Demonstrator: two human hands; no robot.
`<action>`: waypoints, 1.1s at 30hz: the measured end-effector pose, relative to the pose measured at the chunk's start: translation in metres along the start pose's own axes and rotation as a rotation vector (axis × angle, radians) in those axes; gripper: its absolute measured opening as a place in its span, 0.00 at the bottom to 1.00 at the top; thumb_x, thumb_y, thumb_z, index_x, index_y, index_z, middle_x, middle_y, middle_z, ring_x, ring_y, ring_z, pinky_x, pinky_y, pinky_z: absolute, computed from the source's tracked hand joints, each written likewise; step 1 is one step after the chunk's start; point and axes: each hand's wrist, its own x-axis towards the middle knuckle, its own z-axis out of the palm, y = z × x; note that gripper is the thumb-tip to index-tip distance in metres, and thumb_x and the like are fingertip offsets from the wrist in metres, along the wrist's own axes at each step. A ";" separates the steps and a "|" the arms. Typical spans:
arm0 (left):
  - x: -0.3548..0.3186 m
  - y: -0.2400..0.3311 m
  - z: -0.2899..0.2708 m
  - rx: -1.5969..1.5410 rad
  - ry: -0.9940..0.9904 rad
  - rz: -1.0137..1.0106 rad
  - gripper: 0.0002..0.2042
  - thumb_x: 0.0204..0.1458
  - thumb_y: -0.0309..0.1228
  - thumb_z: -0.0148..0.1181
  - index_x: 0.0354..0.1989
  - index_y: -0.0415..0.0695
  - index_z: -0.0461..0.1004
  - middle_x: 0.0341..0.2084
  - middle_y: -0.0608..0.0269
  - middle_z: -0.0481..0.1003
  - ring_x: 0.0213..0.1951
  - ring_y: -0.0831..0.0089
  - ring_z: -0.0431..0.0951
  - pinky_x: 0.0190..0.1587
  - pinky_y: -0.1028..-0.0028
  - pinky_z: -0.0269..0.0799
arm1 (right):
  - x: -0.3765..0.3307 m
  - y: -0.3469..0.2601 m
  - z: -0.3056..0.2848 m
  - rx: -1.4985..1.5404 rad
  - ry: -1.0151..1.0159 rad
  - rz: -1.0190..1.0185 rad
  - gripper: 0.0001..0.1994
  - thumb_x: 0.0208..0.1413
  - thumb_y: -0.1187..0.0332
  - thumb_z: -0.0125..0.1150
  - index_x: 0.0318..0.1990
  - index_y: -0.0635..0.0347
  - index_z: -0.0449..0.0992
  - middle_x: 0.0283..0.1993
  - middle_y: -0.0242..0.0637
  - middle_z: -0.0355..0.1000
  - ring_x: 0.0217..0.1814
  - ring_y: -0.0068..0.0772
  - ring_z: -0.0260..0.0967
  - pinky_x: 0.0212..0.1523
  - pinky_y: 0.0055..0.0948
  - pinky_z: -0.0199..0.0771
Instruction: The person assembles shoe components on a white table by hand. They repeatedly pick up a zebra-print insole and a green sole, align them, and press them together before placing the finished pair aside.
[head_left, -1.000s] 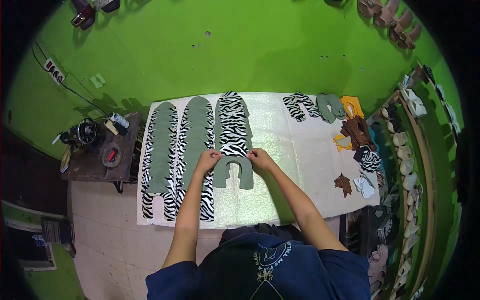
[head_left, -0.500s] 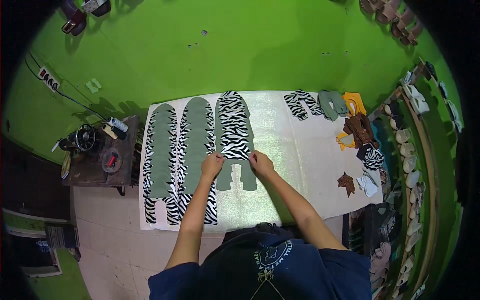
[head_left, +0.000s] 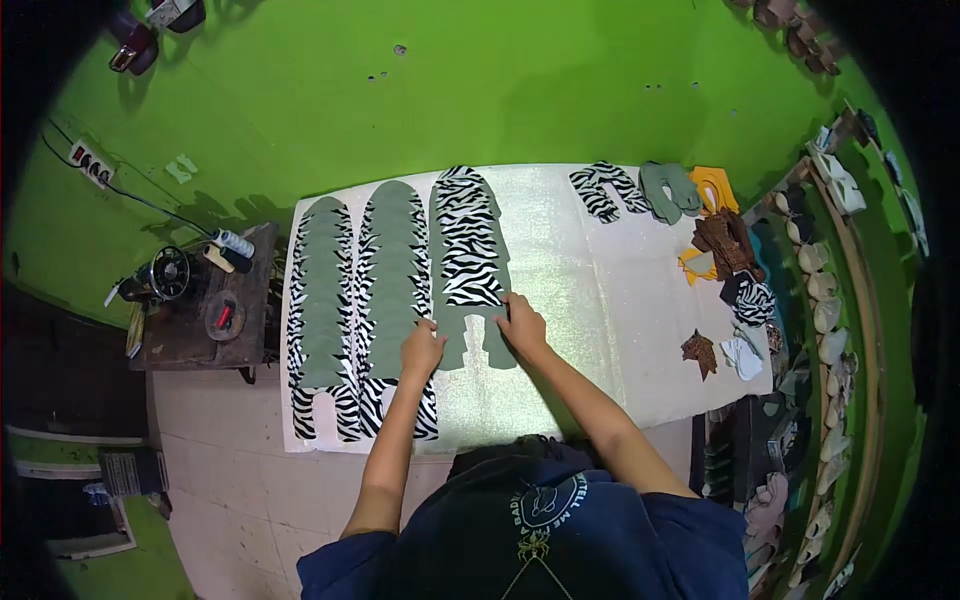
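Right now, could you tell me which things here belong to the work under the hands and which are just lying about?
In use: left hand and right hand pressing the green cut-out; zebra-print pieces; white sheet.

Lying about: scrap pile; thread spools; side table.

White glittery sheet (head_left: 590, 290), zebra-print pieces (head_left: 470, 240), green cutouts (head_left: 325, 290)

Sewing machine (head_left: 165, 275) on dark side table (head_left: 190, 340), shoe lasts (head_left: 825, 300) along right shelf

Both hands (head_left: 470, 340) on green cutout (head_left: 472, 338)
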 end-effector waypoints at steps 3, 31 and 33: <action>-0.002 0.000 0.000 0.043 -0.016 -0.015 0.17 0.41 0.40 0.60 0.34 0.41 0.68 0.20 0.56 0.72 0.25 0.59 0.74 0.28 0.65 0.67 | 0.000 -0.001 0.002 0.021 0.012 0.008 0.20 0.42 0.65 0.62 0.43 0.58 0.65 0.38 0.44 0.67 0.38 0.46 0.68 0.36 0.40 0.68; 0.069 -0.002 0.004 -0.420 0.044 -0.012 0.15 0.45 0.40 0.58 0.23 0.37 0.74 0.16 0.55 0.73 0.20 0.66 0.72 0.26 0.70 0.66 | 0.023 -0.021 -0.016 1.034 -0.216 0.313 0.17 0.45 0.74 0.60 0.43 0.66 0.63 0.21 0.30 0.62 0.17 0.18 0.58 0.15 0.19 0.59; 0.073 0.004 0.004 -0.324 0.040 0.012 0.15 0.45 0.40 0.58 0.23 0.36 0.73 0.16 0.57 0.73 0.19 0.71 0.72 0.24 0.72 0.66 | 0.024 -0.006 -0.008 1.007 -0.204 0.281 0.17 0.46 0.74 0.59 0.43 0.66 0.63 0.22 0.30 0.62 0.16 0.19 0.58 0.16 0.19 0.60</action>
